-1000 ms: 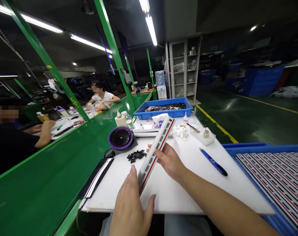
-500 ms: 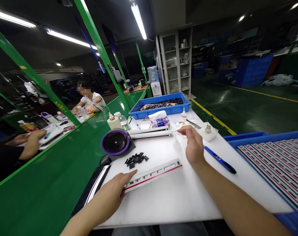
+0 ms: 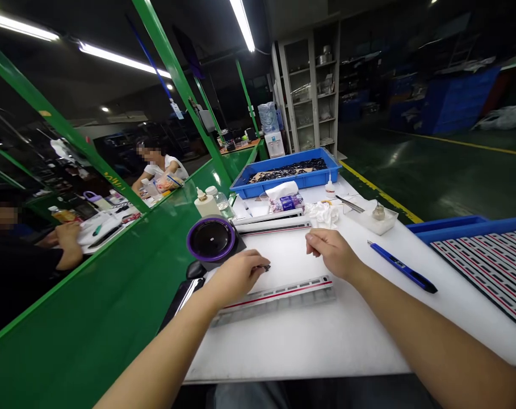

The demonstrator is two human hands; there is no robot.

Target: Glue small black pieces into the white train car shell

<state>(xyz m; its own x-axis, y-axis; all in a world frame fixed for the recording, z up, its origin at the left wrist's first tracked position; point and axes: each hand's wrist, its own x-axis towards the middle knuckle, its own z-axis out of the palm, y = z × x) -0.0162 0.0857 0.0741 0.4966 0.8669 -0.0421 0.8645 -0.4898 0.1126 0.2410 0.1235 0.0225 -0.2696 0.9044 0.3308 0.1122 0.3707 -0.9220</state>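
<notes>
My left hand (image 3: 236,277) is over the middle of the table, fingertips pinched on a small black piece (image 3: 266,267). It covers the spot where several such pieces lay. Just below it, a long white strip with window cut-outs and a red line (image 3: 298,290), like a model train side, lies on the white tabletop (image 3: 309,346); my wrist hides its left end. My right hand (image 3: 336,254) hovers beyond the strip's right end with fingers curled closed. What those fingers hold, if anything, is hidden.
A purple-rimmed black round device (image 3: 210,240) stands left of two finished-looking strips (image 3: 275,225). A blue pen-shaped tool (image 3: 402,267) lies right. Behind are a blue bin of black parts (image 3: 287,179), bottles (image 3: 206,203) and tissue (image 3: 323,216). A tray of strips (image 3: 491,272) borders the right.
My left hand has let go of the strip and moved up and right to the black pieces, pinching one. The strip now lies down on the table. My right hand stays closed nearby.
</notes>
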